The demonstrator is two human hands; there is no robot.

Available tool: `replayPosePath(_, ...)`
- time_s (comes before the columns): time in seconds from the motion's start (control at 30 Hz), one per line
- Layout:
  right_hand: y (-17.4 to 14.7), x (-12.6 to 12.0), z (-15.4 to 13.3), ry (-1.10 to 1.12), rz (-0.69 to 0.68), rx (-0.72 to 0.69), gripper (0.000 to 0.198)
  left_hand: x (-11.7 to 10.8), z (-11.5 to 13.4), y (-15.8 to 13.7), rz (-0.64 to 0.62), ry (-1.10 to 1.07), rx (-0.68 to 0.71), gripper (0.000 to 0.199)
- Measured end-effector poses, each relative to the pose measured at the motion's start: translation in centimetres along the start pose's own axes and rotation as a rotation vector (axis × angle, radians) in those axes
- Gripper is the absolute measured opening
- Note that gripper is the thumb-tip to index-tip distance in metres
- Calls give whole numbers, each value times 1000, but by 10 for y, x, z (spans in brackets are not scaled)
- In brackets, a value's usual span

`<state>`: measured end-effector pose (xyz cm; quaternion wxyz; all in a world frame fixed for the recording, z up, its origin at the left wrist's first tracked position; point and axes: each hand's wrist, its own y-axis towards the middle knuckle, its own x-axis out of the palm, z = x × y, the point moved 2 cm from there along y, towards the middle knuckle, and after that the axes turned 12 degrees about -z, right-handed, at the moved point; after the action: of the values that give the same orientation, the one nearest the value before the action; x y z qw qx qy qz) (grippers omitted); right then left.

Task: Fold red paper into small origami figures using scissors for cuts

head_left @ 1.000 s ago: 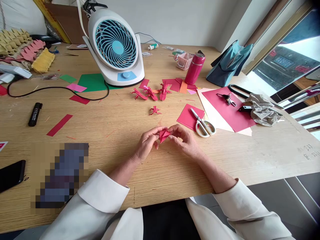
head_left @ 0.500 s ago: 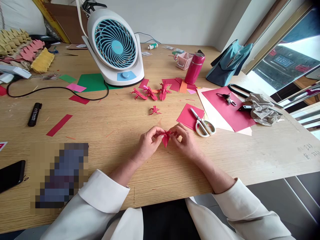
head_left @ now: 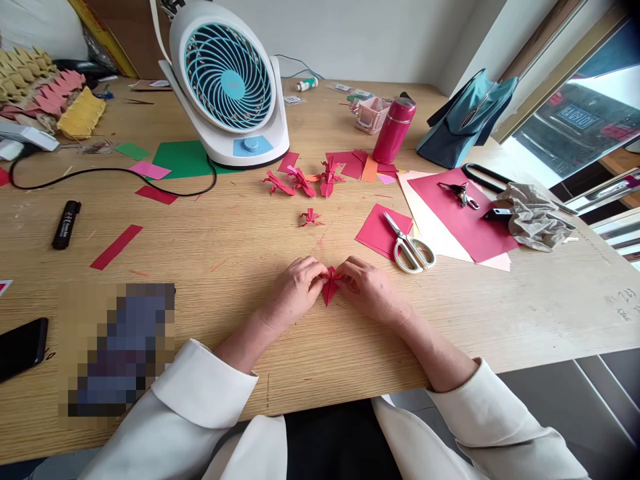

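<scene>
Between my two hands is a small piece of folded red paper (head_left: 329, 291), its pointed end toward me. My left hand (head_left: 296, 288) pinches its left side with thumb and fingertips. On the other side, my right hand (head_left: 367, 289) has its fingers closed on the right edge; the fingertips partly hide the folds. Just beyond the hands stands a small red origami figure (head_left: 311, 217). Farther back are several larger red origami figures (head_left: 329, 177) in a row. To the right, white-handled scissors (head_left: 413, 251) lie partly on a stack of red paper squares (head_left: 379, 230).
A white fan (head_left: 227, 87) stands at the back, near green paper (head_left: 175, 159). Right of it are a pink bottle (head_left: 395, 131), a teal bag (head_left: 463, 127) and a large red sheet (head_left: 465, 220). Leftward lie a black marker (head_left: 66, 225), a red strip (head_left: 116, 247) and a phone (head_left: 23, 350).
Both hands have moved slightly toward me and lower, with the folded paper still between them. The paper now shows a wider, flatter shape. The view has shifted slightly.
</scene>
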<state>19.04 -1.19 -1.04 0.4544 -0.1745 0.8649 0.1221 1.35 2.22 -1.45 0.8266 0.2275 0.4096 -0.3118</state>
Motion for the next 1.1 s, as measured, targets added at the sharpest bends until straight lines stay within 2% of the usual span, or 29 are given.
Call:
replayPosePath(0.13, -2, -6, -3, 17, -71, 14, 8, 0, -2, -1, -42, -55, 21, 11)
replayPosePath(0.33, -3, -9, 1, 123, -103, 9, 9, 3, 1, -5, -68, -50, 47, 5)
replayPosePath(0.53, -1, -13, 2, 202, -123, -12, 16, 6, 3, -9, -59, -83, 99, 13)
replayPosePath(0.77, 1, -7, 5, 359, -47, 123, 5, 4, 6, -14, -53, -24, 113, 16)
replayPosePath(0.93, 3, -4, 4, 307, 11, 108, 8, 2, 10, -17, -56, 70, 147, 17)
replayPosePath(1.1, 6, -2, 3, 255, 49, 161, 3, 0, 15, -21, -101, 210, 201, 29)
